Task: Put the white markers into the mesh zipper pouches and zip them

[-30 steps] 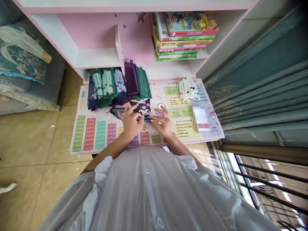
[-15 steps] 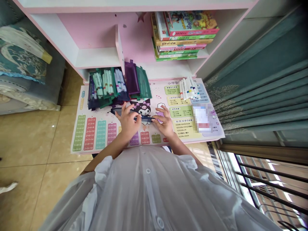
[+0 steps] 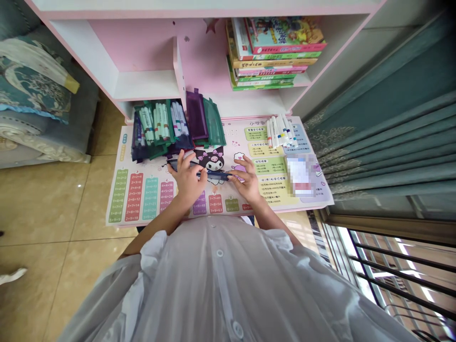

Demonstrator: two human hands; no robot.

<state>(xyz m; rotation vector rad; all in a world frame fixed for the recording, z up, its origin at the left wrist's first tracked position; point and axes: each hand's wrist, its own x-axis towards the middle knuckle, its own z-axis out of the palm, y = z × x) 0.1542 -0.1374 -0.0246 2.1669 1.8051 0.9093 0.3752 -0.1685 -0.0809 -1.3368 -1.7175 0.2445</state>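
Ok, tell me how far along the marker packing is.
Done: marker-filled pouches stand at the back left. In hand: left hand and right hand grip a dark pouch flat on the desk mat. Left, it seems: loose white markers lie at the right, and a purple pouch and green pouch look empty.

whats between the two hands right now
A dark pouch, shown in the head view: the left hand holds one end, the right hand pinches the other, over the desk mat.

Pouches (image 3: pixel 174 126) left — markers (image 3: pixel 281 130) right, on mat (image 3: pixel 142 194).
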